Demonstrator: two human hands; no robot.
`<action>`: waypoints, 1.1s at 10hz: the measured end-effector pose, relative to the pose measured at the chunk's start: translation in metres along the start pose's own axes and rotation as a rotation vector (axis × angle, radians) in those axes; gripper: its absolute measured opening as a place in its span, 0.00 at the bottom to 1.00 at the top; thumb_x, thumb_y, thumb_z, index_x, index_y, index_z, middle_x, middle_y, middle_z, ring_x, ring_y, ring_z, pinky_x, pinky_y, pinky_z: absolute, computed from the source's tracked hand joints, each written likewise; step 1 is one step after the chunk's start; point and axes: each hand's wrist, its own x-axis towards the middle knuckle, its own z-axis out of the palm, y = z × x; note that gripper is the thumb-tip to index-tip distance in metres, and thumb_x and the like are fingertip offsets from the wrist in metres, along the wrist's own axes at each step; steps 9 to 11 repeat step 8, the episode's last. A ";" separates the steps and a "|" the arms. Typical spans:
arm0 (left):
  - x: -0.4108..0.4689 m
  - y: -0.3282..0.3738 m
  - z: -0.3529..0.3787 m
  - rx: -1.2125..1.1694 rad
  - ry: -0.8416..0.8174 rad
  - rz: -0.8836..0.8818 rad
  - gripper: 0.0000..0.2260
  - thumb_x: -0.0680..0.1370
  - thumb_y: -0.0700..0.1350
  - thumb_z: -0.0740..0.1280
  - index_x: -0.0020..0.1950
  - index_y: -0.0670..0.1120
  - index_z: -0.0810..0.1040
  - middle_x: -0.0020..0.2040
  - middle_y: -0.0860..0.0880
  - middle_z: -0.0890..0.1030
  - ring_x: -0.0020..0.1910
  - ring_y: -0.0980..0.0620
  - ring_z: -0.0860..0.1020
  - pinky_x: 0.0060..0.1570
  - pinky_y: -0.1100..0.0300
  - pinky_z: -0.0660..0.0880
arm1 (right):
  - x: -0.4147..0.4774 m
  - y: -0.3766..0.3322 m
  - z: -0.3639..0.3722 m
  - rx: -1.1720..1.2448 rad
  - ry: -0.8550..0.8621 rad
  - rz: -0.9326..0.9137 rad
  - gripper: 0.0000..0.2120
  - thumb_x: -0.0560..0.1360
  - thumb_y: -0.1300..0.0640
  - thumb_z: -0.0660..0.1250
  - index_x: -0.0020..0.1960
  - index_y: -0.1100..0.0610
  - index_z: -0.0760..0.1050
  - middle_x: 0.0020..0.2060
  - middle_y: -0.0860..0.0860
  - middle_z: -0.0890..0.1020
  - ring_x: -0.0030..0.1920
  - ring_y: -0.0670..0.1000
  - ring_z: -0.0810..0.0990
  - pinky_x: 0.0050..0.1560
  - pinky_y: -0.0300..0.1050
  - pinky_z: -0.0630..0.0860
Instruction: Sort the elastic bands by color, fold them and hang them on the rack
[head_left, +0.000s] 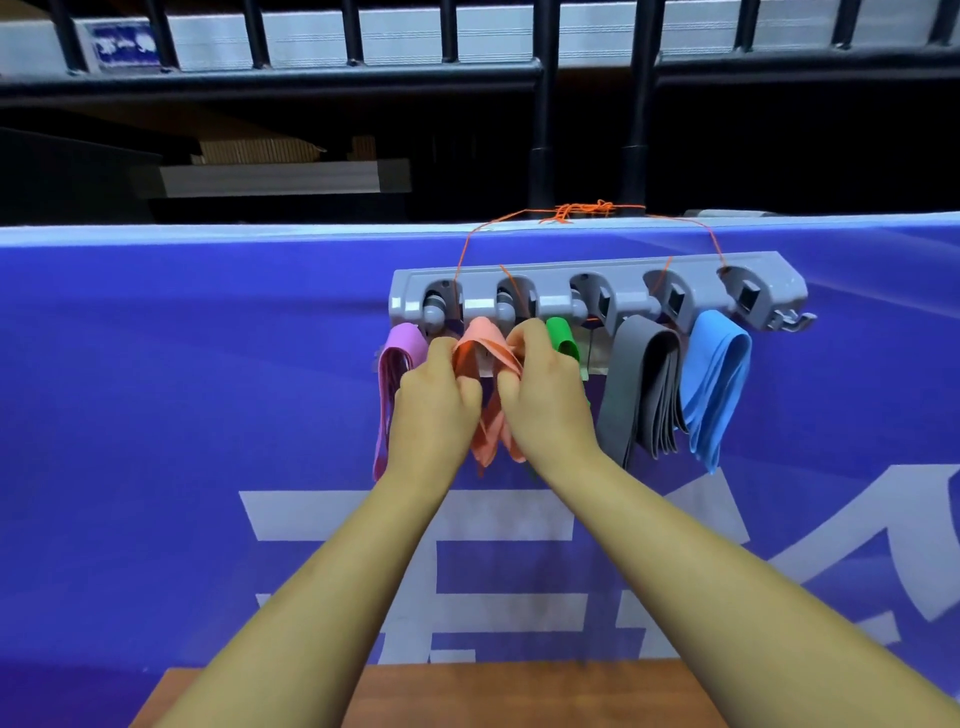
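Observation:
A grey rack (597, 283) hangs by an orange string (576, 210) against a blue banner. Folded elastic bands drape from its hooks: purple (397, 364) at the left, then orange (483, 343), green (561, 335), grey (644, 384) and blue (714, 384). My left hand (434, 405) and my right hand (545, 389) both grip the orange band just under its hook, one on each side. My right hand covers most of the green band.
The blue banner (182, 389) with white lettering fills the wall behind the rack. A brown wooden tabletop (519, 696) lies at the bottom edge. Black metal railings (311, 78) run across the top. An empty hook (792, 322) sticks out at the rack's right end.

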 end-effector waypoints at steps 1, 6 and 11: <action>-0.004 0.001 -0.003 -0.059 0.022 0.027 0.09 0.75 0.40 0.60 0.53 0.48 0.75 0.40 0.49 0.80 0.37 0.48 0.77 0.36 0.54 0.74 | -0.001 0.000 -0.001 0.012 0.064 -0.016 0.09 0.73 0.66 0.61 0.52 0.60 0.73 0.42 0.59 0.79 0.43 0.64 0.77 0.40 0.59 0.74; -0.033 -0.025 -0.009 -0.078 -0.286 -0.090 0.06 0.78 0.46 0.64 0.55 0.49 0.75 0.46 0.53 0.84 0.46 0.57 0.82 0.45 0.63 0.76 | -0.034 0.009 -0.002 0.125 -0.162 0.131 0.09 0.76 0.60 0.62 0.54 0.55 0.77 0.41 0.49 0.83 0.41 0.50 0.82 0.43 0.49 0.79; -0.054 -0.031 -0.031 0.014 -0.438 -0.115 0.09 0.76 0.44 0.66 0.55 0.46 0.78 0.52 0.50 0.83 0.52 0.52 0.81 0.52 0.58 0.77 | -0.062 0.004 -0.016 0.130 -0.241 0.236 0.12 0.76 0.57 0.65 0.59 0.56 0.78 0.49 0.51 0.84 0.50 0.50 0.83 0.56 0.50 0.79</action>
